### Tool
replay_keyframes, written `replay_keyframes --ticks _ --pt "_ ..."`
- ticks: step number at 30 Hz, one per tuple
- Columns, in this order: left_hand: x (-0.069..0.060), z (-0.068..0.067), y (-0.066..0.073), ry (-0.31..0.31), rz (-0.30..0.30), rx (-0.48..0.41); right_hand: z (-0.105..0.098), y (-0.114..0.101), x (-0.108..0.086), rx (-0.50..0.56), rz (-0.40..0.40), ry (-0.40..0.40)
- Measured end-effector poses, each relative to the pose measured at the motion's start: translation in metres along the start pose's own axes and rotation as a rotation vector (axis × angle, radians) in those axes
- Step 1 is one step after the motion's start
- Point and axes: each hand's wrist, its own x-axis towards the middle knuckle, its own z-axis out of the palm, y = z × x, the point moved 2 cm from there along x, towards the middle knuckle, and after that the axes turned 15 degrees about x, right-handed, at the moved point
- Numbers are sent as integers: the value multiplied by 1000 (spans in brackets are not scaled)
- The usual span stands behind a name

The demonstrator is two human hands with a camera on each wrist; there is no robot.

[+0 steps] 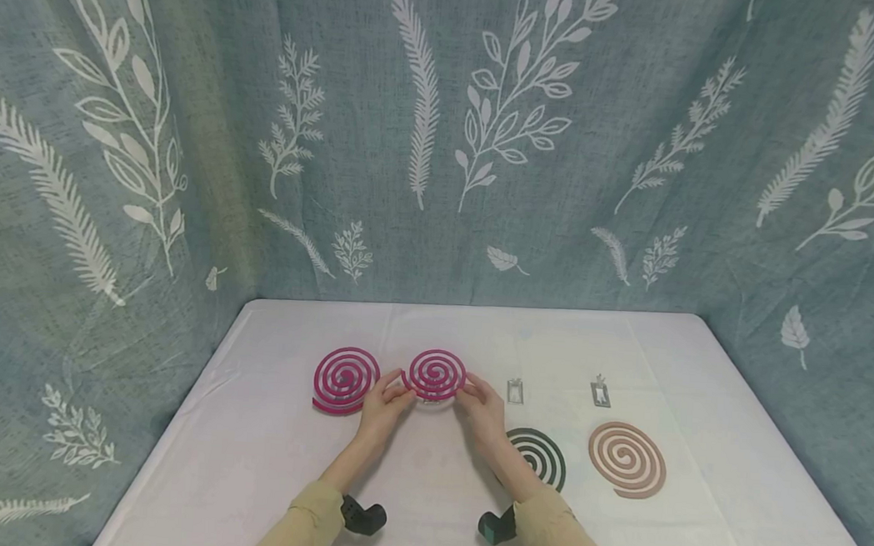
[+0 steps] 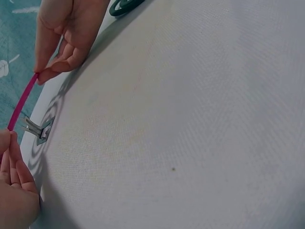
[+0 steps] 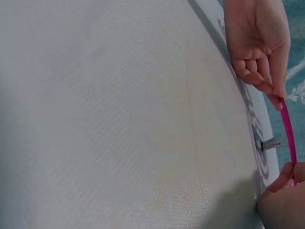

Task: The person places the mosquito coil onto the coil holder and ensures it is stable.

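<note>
Both hands pinch a magenta spiral coil (image 1: 437, 375) by its opposite edges, the left hand (image 1: 384, 407) at its left side and the right hand (image 1: 484, 414) at its right. In the left wrist view the coil (image 2: 23, 102) shows edge-on above the table, over a small metal stand (image 2: 43, 130) with upright prongs. The right wrist view shows the same coil (image 3: 288, 129) beside the stand (image 3: 268, 143), not touching it. A second magenta coil (image 1: 346, 380) lies just left of the left hand, with something small and dark under its centre.
A dark green coil (image 1: 556, 464) lies partly behind the right forearm, a brown coil (image 1: 627, 460) farther right. Two small metal stands (image 1: 516, 391) (image 1: 601, 392) lie behind them on the white table (image 1: 245, 462). A patterned curtain (image 1: 423, 247) stands behind.
</note>
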Motion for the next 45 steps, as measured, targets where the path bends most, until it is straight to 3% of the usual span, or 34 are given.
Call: replay_keyframes --ticks 9,17,31,45 --pt "2 -1 -3 -11 -40 25 3 -1 0 9 37 15" --pt "2 -1 -2 -12 -38 34 5 -1 1 -1 50 28" --pt "-1 -4 7 -41 -56 31 8 0 1 -34 101 77" --pt "1 -2 -2 -28 -25 32 8 -1 4 -14 106 72"
